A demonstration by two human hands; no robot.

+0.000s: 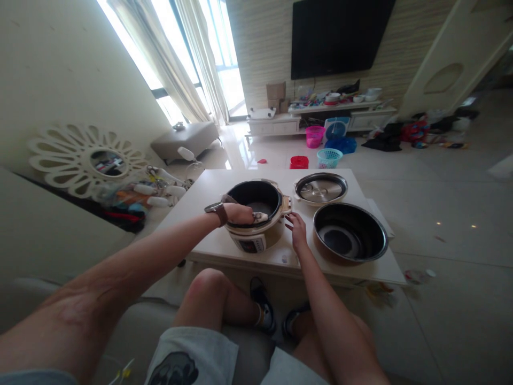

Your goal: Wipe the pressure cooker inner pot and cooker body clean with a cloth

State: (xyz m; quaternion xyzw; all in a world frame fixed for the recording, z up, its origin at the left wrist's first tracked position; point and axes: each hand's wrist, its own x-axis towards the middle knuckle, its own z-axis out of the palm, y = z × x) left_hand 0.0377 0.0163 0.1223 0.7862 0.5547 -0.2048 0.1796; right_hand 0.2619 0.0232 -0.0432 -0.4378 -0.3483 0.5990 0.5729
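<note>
Cooker (274, 238), 1 of them, has 1 left hand (239, 214) over its near rim, grasping 1 pale cloth (260, 217). 1 right hand (297, 230) is free, fingers loosely spread beside the cooker; I cannot tell if they touch it. 1 watch (218, 212) circles the left wrist. The cooker stands uncovered on 1 white table (208, 187), with 1 lid (320, 188) and 1 dark pot (349, 235) to its right. Beyond, on the floor, sit 1 pink basket (315, 137) and 1 pale blue basket (329, 158).
</note>
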